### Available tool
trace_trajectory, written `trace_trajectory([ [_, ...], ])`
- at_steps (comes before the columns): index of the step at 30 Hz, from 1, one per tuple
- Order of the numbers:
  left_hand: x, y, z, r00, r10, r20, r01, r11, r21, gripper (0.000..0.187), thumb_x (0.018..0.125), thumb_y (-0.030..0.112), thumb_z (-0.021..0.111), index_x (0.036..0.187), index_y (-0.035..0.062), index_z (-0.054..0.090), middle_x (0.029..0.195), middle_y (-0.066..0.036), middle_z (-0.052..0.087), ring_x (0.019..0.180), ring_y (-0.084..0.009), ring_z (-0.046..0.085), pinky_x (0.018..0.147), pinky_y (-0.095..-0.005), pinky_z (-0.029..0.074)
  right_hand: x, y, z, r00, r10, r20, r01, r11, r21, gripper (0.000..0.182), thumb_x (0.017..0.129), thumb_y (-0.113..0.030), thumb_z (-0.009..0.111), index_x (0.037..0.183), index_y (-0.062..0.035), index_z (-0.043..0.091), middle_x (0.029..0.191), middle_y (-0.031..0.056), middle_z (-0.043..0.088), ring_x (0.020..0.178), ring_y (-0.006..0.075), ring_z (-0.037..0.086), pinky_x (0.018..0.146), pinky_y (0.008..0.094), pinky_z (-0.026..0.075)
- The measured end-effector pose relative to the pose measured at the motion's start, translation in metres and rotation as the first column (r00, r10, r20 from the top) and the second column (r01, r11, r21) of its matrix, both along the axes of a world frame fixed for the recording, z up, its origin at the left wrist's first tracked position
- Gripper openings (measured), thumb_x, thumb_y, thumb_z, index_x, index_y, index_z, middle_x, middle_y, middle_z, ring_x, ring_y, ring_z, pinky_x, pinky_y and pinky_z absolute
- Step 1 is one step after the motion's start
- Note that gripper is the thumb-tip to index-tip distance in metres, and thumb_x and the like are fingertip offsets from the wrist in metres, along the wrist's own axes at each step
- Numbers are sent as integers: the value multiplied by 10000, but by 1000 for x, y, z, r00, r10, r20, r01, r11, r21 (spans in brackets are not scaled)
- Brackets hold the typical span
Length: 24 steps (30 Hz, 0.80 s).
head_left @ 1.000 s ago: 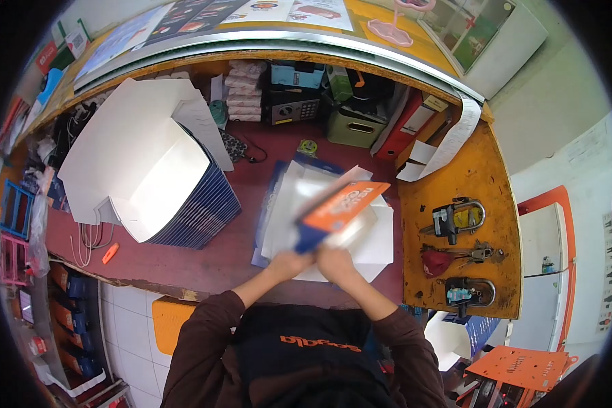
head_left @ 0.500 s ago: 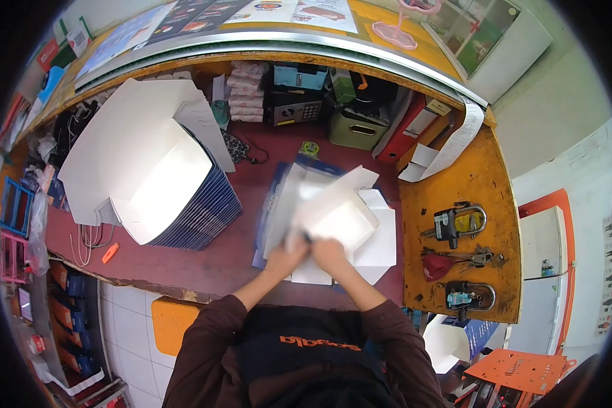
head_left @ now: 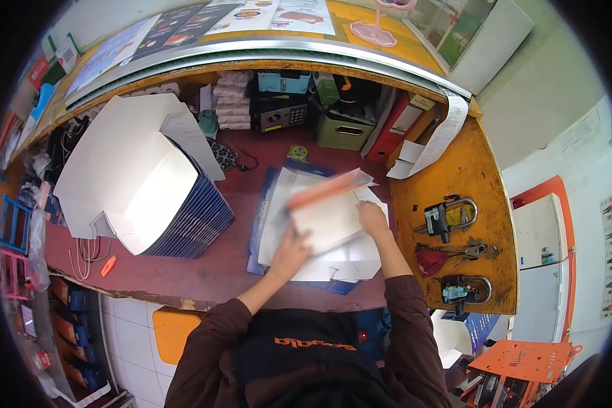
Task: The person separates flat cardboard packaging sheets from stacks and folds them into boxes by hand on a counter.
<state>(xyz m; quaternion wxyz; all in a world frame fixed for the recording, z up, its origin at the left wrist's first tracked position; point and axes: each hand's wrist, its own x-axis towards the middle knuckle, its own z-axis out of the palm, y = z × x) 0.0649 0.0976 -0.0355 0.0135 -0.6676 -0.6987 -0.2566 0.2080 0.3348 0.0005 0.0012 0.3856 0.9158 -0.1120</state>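
A partly folded white cardboard box (head_left: pixel 330 221) lies before me, its far wall raised and smeared by motion, with an orange outer face. My left hand (head_left: pixel 290 253) is at its near left corner, some fingers against the wall. At the right end, my right hand (head_left: pixel 374 219) is closed round the box's edge; its fingertips are partly hidden. Beneath the box are flat cardboard blanks (head_left: pixel 268 224), white on top with blue printing along the left.
A tall stack of nested boxes (head_left: pixel 197 211) stands left, near an orange cutter (head_left: pixel 109 265). At the back are a safe (head_left: pixel 279 117), a green bin (head_left: pixel 345 130) and a tape roll (head_left: pixel 297 153). Padlocks (head_left: pixel 449 219) and keys (head_left: pixel 464 251) lie on the wooden ledge right.
My hands, close together at the near edge before, are now apart: the right has moved right and up to the box's right end. The box's far wall shows its orange face.
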Motion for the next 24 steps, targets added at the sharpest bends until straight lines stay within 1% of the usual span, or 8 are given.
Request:
trace_trajectory([
  [5,-2,-38,11,964,168,205,-164,986,-34,218,700,155,700,783,84,511,1286,-40,460,1304,-366,266,849,-385,482,-7,-33,36,975,22,-221,-32,999,-38,322,919,-254,449,916,26,608,849,210,628,751,336,619,704,400,488],
  [8,-14,-113,75,952,235,194,-235,972,-26,181,700,91,694,754,61,524,1289,-92,458,1271,-408,306,880,-409,456,-17,-82,83,783,-303,-543,-130,775,-619,351,912,-279,480,1120,-11,573,863,177,622,709,254,625,647,335,495],
  [9,-16,-140,83,940,299,167,-296,954,-41,168,696,79,685,759,57,531,1283,-108,457,1256,-435,312,870,-411,463,-16,-91,79,783,-289,-551,-154,768,-621,351,912,-279,480,1120,-11,573,863,177,622,709,254,625,647,335,495],
  [13,-9,-230,75,838,536,98,-534,844,-48,166,709,57,685,759,40,527,1288,-161,433,1265,-470,273,877,-431,452,12,-110,34,920,-170,-354,132,983,-129,542,810,-350,616,1232,-39,478,1255,205,450,1172,322,433,918,426,389],
  [17,-8,-267,10,764,644,34,-643,765,-41,169,733,70,678,756,28,517,1300,-181,414,1271,-475,258,900,-442,438,38,-132,-12,946,-310,96,319,943,-93,840,697,-414,708,1366,-103,305,1446,209,134,1343,355,122,1055,561,120],
  [19,-6,-269,-21,737,623,262,-618,778,-112,243,693,12,709,835,36,514,1339,-215,360,1277,-473,256,987,-471,340,49,-127,-24,956,-284,74,290,954,-83,869,680,-395,728,1377,-115,291,1462,191,96,1358,343,80,1052,578,97],
  [22,3,-256,-23,657,700,280,-721,692,-35,572,684,88,745,1148,39,416,1394,-231,251,1260,-446,277,994,-448,333,40,-130,-9,913,-393,105,390,920,46,844,679,-290,745,1374,-125,295,1464,180,101,1361,337,75,1049,592,70],
  [24,9,-257,-29,546,754,366,-815,578,25,735,671,134,769,1258,34,338,1407,-236,216,1263,-432,272,1004,-439,322,14,-145,2,960,-253,-119,269,950,156,703,698,-201,711,1311,-108,379,1414,181,216,1325,347,179,1045,555,136],
])
